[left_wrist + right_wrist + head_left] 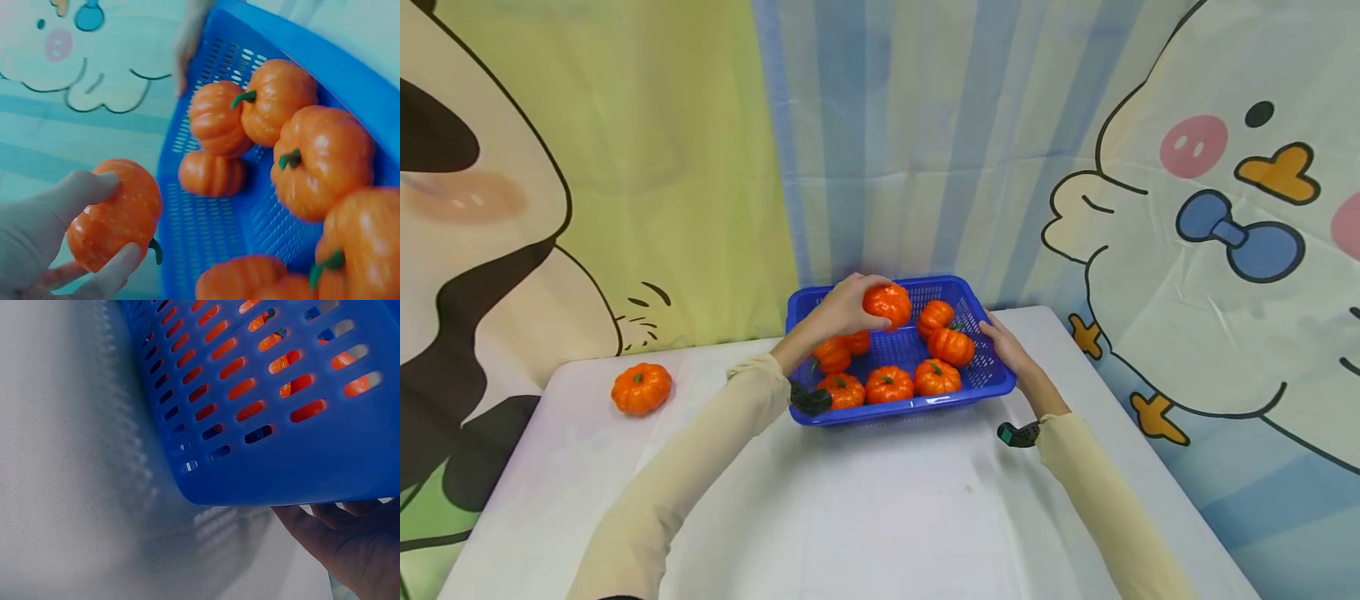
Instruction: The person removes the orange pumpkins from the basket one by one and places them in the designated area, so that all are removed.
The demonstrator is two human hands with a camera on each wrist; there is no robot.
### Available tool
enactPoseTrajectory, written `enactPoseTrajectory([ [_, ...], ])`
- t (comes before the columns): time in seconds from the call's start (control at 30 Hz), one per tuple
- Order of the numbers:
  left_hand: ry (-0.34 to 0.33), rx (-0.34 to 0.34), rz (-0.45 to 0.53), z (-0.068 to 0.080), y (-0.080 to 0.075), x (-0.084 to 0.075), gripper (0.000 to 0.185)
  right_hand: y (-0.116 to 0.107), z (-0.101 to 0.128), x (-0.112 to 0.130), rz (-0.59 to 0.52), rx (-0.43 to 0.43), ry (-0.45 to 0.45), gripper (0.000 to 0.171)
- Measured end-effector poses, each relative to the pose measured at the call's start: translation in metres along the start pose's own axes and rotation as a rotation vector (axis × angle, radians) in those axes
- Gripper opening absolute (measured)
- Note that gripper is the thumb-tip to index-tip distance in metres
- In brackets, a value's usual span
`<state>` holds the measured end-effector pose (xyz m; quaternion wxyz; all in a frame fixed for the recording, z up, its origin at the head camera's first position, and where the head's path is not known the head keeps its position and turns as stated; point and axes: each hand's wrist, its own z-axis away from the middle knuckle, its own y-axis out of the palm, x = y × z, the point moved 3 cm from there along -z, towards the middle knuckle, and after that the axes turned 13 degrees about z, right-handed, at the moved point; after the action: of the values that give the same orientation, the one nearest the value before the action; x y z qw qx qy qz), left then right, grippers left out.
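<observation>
Head view: a person's left hand holds a glossy orange pumpkin above a blue basket, toward its back edge, while the right hand touches the basket's right edge. Left thumb and fingers curl around the pumpkin's sides, parted by roughly its breadth, leaving the green stem free. How far the right fingers bend cannot be told; the basket hides their tips. At least seven more lie inside: three front pumpkins along the front edge, two right-side pumpkins by the right edge and two left-side pumpkins near the left. A lone pumpkin sits near the back left corner of the white table. Judging by their shine, they are probably light, stiff imitations, smooth enough to slip; the widest ribs offer the surest hold, while the thin stem might bend or snap.
</observation>
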<state>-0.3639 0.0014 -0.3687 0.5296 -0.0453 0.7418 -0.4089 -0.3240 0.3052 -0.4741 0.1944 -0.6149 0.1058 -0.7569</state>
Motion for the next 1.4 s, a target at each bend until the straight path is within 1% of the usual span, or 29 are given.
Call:
enactPoseTrajectory([
  [0.1,0.017,-0.065,0.04,0.024,-0.027,-0.002,0.067,0.001,0.0,0.0,-0.001,0.001,0.009,0.057],
  [0.2,0.027,-0.118,0.076,0.049,-0.055,0.005,0.068,0.0,0.001,0.001,0.016,0.002,0.014,0.057],
  [0.27,0.016,-0.147,0.107,0.067,-0.073,0.015,0.068,-0.001,0.002,0.002,0.018,-0.001,0.009,0.057],
  [0.3,-0.001,-0.161,0.122,0.076,-0.08,0.023,0.069,-0.001,0.002,0.002,0.02,-0.003,0.009,0.058],
  [0.4,-0.081,-0.198,0.148,0.106,-0.099,0.048,0.069,-0.003,0.005,0.001,0.006,-0.003,0.006,0.057],
  [0.47,-0.141,-0.218,0.147,0.128,-0.108,0.067,0.07,-0.004,0.005,0.001,0.009,0.002,0.004,0.058],
  [0.57,-0.225,-0.221,0.134,0.159,-0.115,0.094,0.074,-0.005,0.005,0.0,0.012,0.001,-0.002,0.058],
  [0.63,-0.271,-0.217,0.133,0.176,-0.115,0.109,0.077,-0.005,0.004,-0.001,0.016,-0.001,-0.007,0.058],
  [0.7,-0.295,-0.215,0.129,0.188,-0.115,0.121,0.079,-0.005,0.004,-0.002,0.013,-0.005,-0.001,0.058],
  [0.77,-0.307,-0.218,0.133,0.196,-0.113,0.13,0.08,-0.005,0.003,-0.003,0.011,-0.001,0.003,0.058],
  [0.9,-0.291,-0.227,0.169,0.202,-0.107,0.138,0.077,-0.004,0.003,-0.004,0.004,0.0,0.006,0.058],
  [0.97,-0.286,-0.225,0.188,0.202,-0.103,0.142,0.075,-0.004,0.002,-0.004,0.007,0.001,0.002,0.058],
  [1.1,-0.283,-0.22,0.167,0.201,-0.099,0.152,0.072,-0.003,0.001,-0.004,0.008,0.0,0.008,0.058],
  [1.27,-0.299,-0.224,0.162,0.2,-0.098,0.164,0.081,-0.001,0.0,-0.004,0.009,0.012,0.004,0.059],
  [1.4,-0.3,-0.228,0.169,0.199,-0.101,0.168,0.085,0.0,0.0,-0.002,0.008,0.018,0.002,0.059],
])
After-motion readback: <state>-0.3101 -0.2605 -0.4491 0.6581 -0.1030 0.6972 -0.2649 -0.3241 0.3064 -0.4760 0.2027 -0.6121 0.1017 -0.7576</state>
